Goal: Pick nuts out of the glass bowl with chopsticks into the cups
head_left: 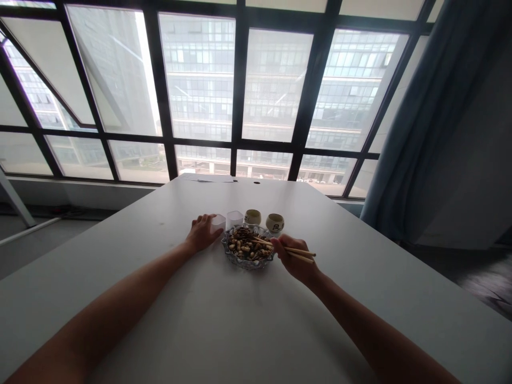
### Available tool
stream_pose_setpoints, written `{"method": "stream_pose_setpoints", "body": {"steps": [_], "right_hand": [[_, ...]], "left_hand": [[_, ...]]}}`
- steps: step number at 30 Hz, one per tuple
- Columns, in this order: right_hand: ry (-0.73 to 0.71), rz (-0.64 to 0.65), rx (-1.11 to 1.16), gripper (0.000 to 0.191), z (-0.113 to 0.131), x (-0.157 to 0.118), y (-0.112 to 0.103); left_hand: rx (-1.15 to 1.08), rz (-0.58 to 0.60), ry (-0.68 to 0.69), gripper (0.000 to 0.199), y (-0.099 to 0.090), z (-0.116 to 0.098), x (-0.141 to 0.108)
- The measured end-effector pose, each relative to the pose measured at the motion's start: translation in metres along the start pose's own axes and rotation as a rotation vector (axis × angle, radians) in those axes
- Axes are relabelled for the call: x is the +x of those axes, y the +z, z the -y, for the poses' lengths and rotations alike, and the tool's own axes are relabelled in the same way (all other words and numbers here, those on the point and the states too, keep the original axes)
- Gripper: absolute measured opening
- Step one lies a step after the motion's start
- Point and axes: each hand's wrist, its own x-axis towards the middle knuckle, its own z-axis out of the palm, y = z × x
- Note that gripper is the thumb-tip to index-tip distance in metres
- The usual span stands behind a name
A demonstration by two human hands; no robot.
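Observation:
A scalloped glass bowl (248, 263) holds a mix of peanuts (245, 248) and darker, small pieces that look like seeds or nuts. My right hand (298, 260) is closed around a pair of wooden chopsticks (298, 250), whose tips reach into the bowl over the mix. Whether the tips grip a piece is too small to tell. To the left of the bowl, my left hand (200, 233) has its fingers and thumb around a small translucent cup (218, 222). A second translucent cup (234, 218) stands just right of it, behind the bowl.
Two cream ceramic cups with dark characters, a left one (253, 217) and a right one (275, 223), stand behind the bowl. White sheets (210, 178) lie at the far end of the white table (192, 320). Windows rise beyond, and a blue curtain (404, 117) hangs at right.

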Motion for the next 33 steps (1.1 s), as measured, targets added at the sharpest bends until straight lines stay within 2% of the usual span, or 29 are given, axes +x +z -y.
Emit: {"method": "stream_pose_setpoints", "body": {"steps": [5, 9, 16, 22, 33], "right_hand": [[-0.012, -0.022, 0.003, 0.048, 0.000, 0.001, -0.003], [0.037, -0.051, 0.074, 0.048, 0.001, 0.003, -0.006], [0.258, -0.220, 0.324, 0.055, 0.000, 0.009, -0.012], [0.405, -0.329, 0.496, 0.060, -0.011, 0.015, -0.014], [0.731, -0.380, 0.744, 0.043, -0.024, 0.019, -0.017]], "left_hand": [[0.008, -0.014, 0.004, 0.060, 0.001, 0.002, -0.001], [0.006, -0.032, 0.016, 0.062, 0.003, 0.003, -0.001], [-0.003, -0.024, 0.010, 0.064, 0.002, 0.003, 0.000], [-0.005, -0.009, 0.007, 0.065, 0.001, 0.003, -0.001], [-0.020, -0.021, 0.013, 0.064, 0.002, 0.003, 0.000]]}}
